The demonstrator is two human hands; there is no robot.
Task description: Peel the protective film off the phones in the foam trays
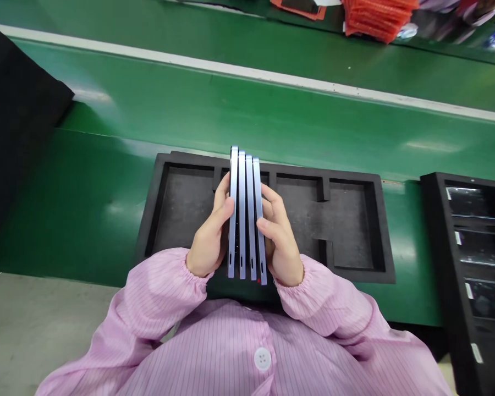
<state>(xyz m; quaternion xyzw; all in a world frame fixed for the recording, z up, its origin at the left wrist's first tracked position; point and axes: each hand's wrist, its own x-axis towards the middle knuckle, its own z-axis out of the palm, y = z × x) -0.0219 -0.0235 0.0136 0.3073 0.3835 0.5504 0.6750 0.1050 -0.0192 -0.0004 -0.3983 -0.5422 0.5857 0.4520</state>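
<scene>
Several light-blue phones [242, 214] stand on edge side by side between my two hands, their narrow sides turned up toward me. A small port slot shows near the close end of each edge, and thin gaps separate them. My left hand [211, 234] presses the left side of the bundle, thumb along the outermost edge. On the other side, my right hand [281, 236] closes against the rightmost phone with its thumb on the edge. The bundle is held above a black foam tray [390, 242] with recessed compartments. My fingers behind the phones are partly hidden.
At right stands a black rack [435, 220] holding several dark-screened devices. A large black object [16, 121] occupies the left side. The green bench [190, 99] has a pale strip across it; red padded sheets [377, 16] are piled at the far edge.
</scene>
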